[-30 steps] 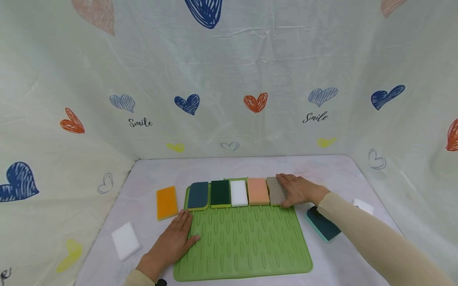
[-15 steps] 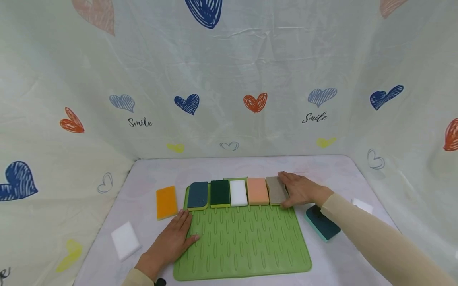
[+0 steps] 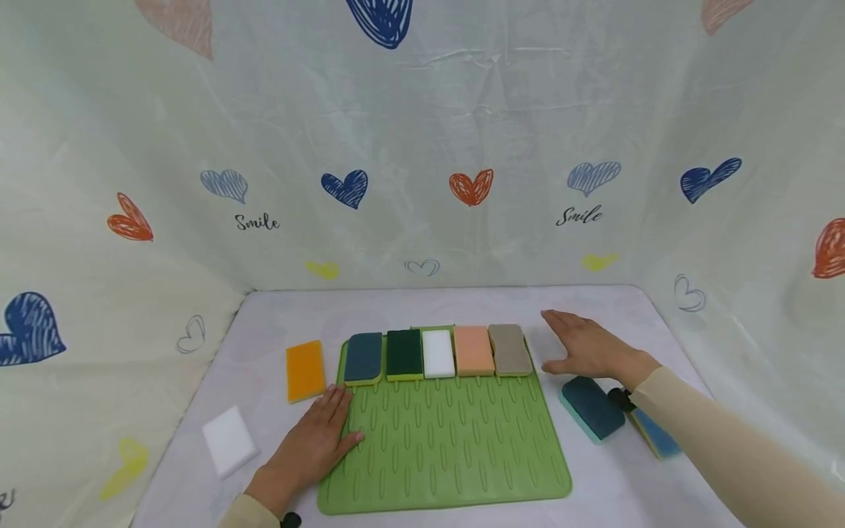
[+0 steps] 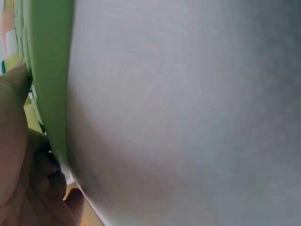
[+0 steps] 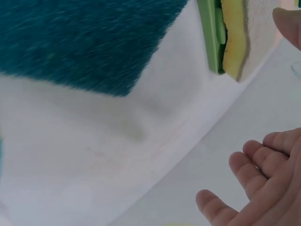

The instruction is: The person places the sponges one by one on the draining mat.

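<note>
A green ridged mat (image 3: 449, 447) lies on the table, with a row of sponges along its far edge. From left to right these are a blue-grey sponge (image 3: 364, 357), a dark green one (image 3: 404, 353), a white one (image 3: 439, 353), a peach one (image 3: 473, 350) and a grey-beige one (image 3: 510, 350). My left hand (image 3: 313, 444) rests on the mat's left edge, fingers straight and thumb spread over the ridges. Off the mat's right side, my right hand (image 3: 594, 348) hovers with nothing in it, thumb and fingers spread. The grey-beige sponge's yellow underside (image 5: 233, 37) shows in the right wrist view.
An orange sponge (image 3: 306, 371) and a white sponge (image 3: 229, 441) lie left of the mat. On the right are a dark teal sponge (image 3: 592, 408) and a blue sponge (image 3: 656, 434), partly under the right forearm. Behind the table (image 3: 370, 308) hangs a heart-printed curtain (image 3: 528, 242).
My right hand has let go of the grey-beige sponge and moved right, away from the mat. The blue sponge has come into sight beside my sleeve. My left hand stays on the mat.
</note>
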{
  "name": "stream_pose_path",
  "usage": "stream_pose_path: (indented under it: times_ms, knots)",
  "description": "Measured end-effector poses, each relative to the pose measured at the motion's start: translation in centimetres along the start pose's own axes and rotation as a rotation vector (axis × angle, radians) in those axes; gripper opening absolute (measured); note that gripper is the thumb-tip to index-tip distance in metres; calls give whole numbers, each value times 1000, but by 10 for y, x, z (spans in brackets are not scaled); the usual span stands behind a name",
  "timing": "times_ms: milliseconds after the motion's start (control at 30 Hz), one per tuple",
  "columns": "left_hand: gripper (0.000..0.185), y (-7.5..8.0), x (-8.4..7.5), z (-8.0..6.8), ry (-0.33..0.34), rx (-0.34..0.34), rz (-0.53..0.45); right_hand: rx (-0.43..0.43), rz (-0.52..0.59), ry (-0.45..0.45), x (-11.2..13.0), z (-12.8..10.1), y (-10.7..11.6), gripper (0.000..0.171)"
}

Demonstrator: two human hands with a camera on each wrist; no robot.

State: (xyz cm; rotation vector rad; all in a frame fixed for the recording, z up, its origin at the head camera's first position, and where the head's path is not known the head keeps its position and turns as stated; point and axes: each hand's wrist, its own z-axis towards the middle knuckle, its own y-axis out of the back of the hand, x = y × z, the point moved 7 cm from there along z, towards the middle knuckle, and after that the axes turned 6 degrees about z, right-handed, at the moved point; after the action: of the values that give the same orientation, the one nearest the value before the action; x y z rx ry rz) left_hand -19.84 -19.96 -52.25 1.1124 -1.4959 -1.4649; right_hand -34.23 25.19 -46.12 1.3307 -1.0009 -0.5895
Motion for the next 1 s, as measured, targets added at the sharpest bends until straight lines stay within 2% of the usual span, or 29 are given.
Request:
stream_pose_path:
  times_ms: [367, 667, 867, 1000]
  knots:
    - [80, 3, 6, -4, -2, -6, -18, -32, -98, -4, -18, -43, 19, 102]
    - [81, 1, 7, -2, -12, -24, -37, -55, -143, 52, -19, -65, 24, 102]
    - [81, -2, 8, 0, -17, -23, -21, 5, -177, 75, -15, -78, 19, 110]
    - [81, -1, 9, -1, -18, -28, -20, 60, -157, 96, -12, -83, 10, 115]
